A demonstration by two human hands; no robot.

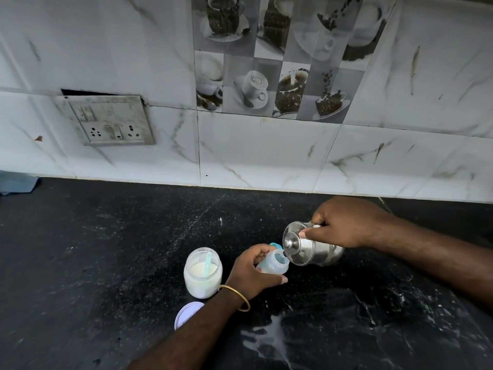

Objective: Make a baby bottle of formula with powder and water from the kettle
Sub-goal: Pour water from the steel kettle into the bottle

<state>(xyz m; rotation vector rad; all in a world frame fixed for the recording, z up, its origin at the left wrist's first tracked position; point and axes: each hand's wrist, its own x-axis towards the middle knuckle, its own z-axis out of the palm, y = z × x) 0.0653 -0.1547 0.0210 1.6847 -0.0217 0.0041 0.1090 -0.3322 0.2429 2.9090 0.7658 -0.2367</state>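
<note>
we see our left hand (249,271) in the lower middle of the frame, fingers and thumb curled round the bottle (274,264), holding it tilted with its open mouth turned toward the right. a blue ring shows just behind the bottle's neck. a gold bangle (236,296) sits on that wrist.

our right hand (344,222) comes in from the right and grips the steel kettle (312,248) at its handle, with the thumb pressed on the edge of the lid. the kettle is tipped toward the left, its lid facing us, and its lower rim sits right at the mouth of the bottle. we cannot tell whether water is running.

just left of the bottle an open jar (202,273) stands upright on the black table (106,263), partly filled with pale powder, and a light blue scoop (208,264) leans inside it. the jar's lid (188,313) lies flat on the table below the jar, partly hidden by our left forearm.

a pale wet smear (269,340) shows on the table at the lower middle. a switch plate (109,120) is set in the tiled wall at upper left, and a blue cloth (16,182) lies at the left edge.
</note>
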